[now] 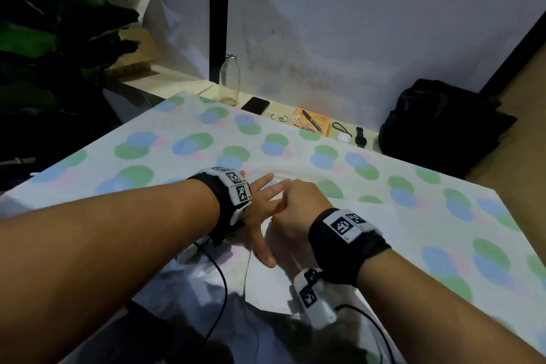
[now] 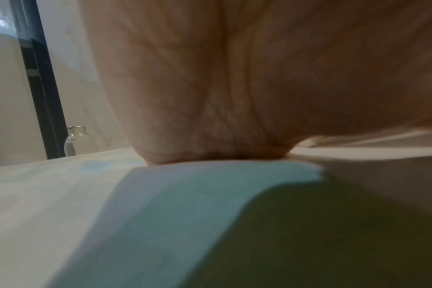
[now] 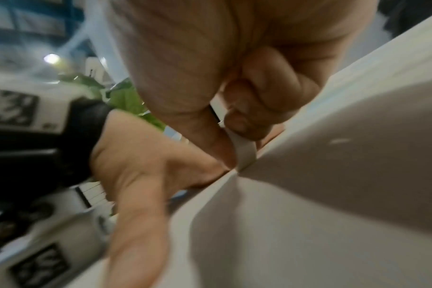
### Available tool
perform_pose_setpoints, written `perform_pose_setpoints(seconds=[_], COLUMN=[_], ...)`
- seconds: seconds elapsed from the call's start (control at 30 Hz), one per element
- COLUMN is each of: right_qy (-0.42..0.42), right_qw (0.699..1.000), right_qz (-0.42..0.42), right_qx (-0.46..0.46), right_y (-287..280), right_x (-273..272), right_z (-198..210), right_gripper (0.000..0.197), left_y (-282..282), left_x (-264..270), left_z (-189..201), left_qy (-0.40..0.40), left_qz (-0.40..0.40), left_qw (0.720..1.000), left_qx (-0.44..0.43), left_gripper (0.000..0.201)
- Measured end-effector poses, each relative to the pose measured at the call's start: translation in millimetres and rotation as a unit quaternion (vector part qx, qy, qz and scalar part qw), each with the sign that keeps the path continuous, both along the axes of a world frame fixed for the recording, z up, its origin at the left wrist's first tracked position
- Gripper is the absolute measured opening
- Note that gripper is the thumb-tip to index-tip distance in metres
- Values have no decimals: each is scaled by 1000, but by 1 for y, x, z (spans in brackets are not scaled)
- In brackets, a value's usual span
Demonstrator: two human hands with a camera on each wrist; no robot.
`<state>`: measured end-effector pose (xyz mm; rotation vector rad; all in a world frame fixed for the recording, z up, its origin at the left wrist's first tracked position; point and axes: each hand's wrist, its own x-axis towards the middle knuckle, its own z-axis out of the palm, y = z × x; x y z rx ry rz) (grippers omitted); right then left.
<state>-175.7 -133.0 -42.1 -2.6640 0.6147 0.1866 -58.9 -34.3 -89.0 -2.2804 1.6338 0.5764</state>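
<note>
A white paper sheet [image 1: 274,284] lies on the dotted tablecloth [image 1: 443,216] near the front edge. My left hand [image 1: 263,210] rests flat on the sheet with straight, spread fingers, thumb pointing toward me; in the left wrist view its palm [image 2: 234,78] presses down on the surface. My right hand [image 1: 291,201] sits just right of it, fingers curled. In the right wrist view the thumb and forefinger [image 3: 244,120] pinch a raised white flap of the paper [image 3: 245,152], right beside the left hand [image 3: 141,175]. How the flap joins the sheet is hidden.
Along the back wall stand a glass bottle [image 1: 229,80], a black phone [image 1: 255,105], a pen on orange paper [image 1: 311,120] and a watch [image 1: 360,137]. A black bag [image 1: 437,124] sits at the right, dark plant leaves [image 1: 44,23] at the left. Cables hang from both wrists.
</note>
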Motion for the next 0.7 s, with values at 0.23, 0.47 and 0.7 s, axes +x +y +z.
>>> perform_pose_setpoints(seconds=[0.23, 0.47, 0.7], right_qy=[8, 37, 28], right_qw=[993, 998, 993], right_qz=[-99, 30, -84], right_qx=[-59, -42, -76], right_y=[-51, -4, -64], right_x=[-8, -32, -24], right_z=[12, 0, 23], right_gripper=[18, 12, 17], left_y=[5, 2, 4], left_x=[0, 2, 1], left_z=[-2, -4, 0], left_qy=[36, 24, 40], left_qz=[14, 12, 21], left_qw=[999, 999, 999], left_qx=[-31, -20, -18], left_gripper=[150, 148, 151])
